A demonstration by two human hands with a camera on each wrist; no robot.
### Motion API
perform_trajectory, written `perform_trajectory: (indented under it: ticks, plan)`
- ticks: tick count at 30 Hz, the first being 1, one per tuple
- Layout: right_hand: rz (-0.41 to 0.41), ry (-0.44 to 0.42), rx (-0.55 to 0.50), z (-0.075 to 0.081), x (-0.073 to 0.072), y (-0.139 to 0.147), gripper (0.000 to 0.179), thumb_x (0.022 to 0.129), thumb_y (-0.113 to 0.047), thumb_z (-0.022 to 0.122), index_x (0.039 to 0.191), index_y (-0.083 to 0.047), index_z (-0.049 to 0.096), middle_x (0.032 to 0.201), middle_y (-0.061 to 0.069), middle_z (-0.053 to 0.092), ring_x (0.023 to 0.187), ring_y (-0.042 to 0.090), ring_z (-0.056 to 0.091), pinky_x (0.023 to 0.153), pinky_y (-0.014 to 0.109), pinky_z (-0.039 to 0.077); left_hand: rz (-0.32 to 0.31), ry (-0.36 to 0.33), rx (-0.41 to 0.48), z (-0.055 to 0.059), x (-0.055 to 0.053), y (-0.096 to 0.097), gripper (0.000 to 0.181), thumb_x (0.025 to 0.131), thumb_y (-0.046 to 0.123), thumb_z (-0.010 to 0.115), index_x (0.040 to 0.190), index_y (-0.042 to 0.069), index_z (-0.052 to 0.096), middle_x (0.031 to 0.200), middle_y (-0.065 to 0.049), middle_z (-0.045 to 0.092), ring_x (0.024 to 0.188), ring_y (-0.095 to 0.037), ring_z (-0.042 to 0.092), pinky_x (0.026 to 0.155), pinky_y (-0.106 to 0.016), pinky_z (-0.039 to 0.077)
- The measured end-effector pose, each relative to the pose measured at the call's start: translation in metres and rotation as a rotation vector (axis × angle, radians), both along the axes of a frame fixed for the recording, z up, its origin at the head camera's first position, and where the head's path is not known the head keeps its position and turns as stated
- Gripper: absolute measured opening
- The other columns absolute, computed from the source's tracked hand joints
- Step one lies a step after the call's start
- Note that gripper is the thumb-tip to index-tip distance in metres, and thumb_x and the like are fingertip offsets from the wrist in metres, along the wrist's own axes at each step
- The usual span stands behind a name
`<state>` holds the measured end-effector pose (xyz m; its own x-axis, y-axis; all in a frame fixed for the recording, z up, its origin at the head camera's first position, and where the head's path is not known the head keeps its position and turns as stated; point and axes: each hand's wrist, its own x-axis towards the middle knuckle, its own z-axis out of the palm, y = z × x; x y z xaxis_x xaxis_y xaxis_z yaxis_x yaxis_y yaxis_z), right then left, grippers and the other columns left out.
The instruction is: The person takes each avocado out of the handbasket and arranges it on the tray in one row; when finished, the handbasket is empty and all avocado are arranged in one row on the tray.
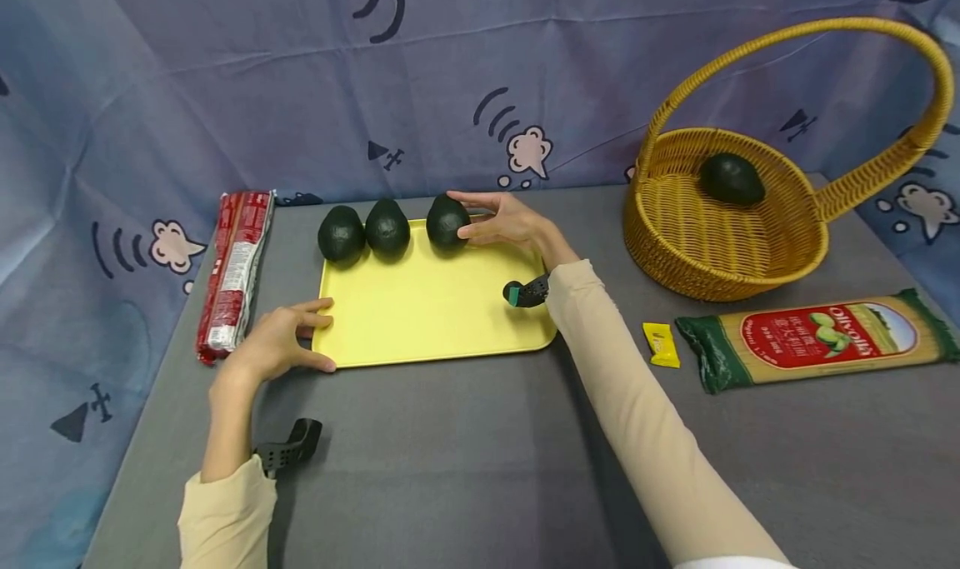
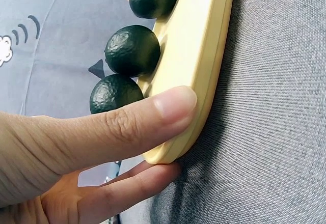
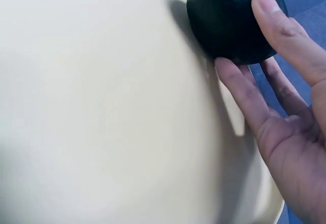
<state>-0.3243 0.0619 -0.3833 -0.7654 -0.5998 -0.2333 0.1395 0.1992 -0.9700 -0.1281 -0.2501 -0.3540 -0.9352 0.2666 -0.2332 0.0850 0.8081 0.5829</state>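
Note:
A yellow tray [image 1: 427,315] lies on the grey table, with three dark green avocados in a row along its far side. My right hand [image 1: 512,223] holds the rightmost avocado [image 1: 444,226], thumb and fingers around it, as the right wrist view also shows. To its left are the middle avocado [image 1: 387,229] and the leftmost avocado [image 1: 341,236], which sit close together. At the tray's near left corner, my left hand [image 1: 276,341] grips the rim between the thumb [image 2: 165,107] and the fingers.
A wicker basket [image 1: 675,273] with a tall handle stands at the right back, one avocado [image 1: 731,178] inside it. In front lie a pasta packet [image 1: 821,336] and a small yellow sachet [image 1: 662,345]. A red packet [image 1: 236,273] lies left of the tray. Patterned cloth [image 1: 450,77] hangs behind.

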Motion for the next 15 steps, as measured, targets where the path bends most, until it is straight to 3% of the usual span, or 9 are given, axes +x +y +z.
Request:
perform_trajectory:
  ticks: [8, 15]
  plan:
    - [0.022, 0.0, -0.082, -0.003, 0.002, -0.015, 0.068, 0.084, 0.004, 0.068, 0.145, -0.016, 0.045, 0.149, 0.006, 0.039, 0.13, 0.025, 0.046, 0.092, 0.035, 0.051, -0.001, -0.001, 0.005, 0.0, 0.0, 0.0, 0.067, 0.07, 0.014, 0.086, 0.123, -0.015, 0.057, 0.143, -0.024, 0.043, 0.123, -0.043, 0.048, 0.101, -0.056, 0.036]
    - [-0.001, -0.066, -0.109, -0.003, 0.003, -0.02, 0.068, 0.084, 0.008, 0.067, 0.145, -0.017, 0.045, 0.15, 0.007, 0.037, 0.13, 0.026, 0.046, 0.092, 0.037, 0.051, -0.009, 0.014, -0.002, 0.001, 0.001, 0.0, 0.065, 0.07, 0.013, 0.085, 0.122, -0.015, 0.058, 0.142, -0.024, 0.044, 0.119, -0.042, 0.051, 0.1, -0.056, 0.038]
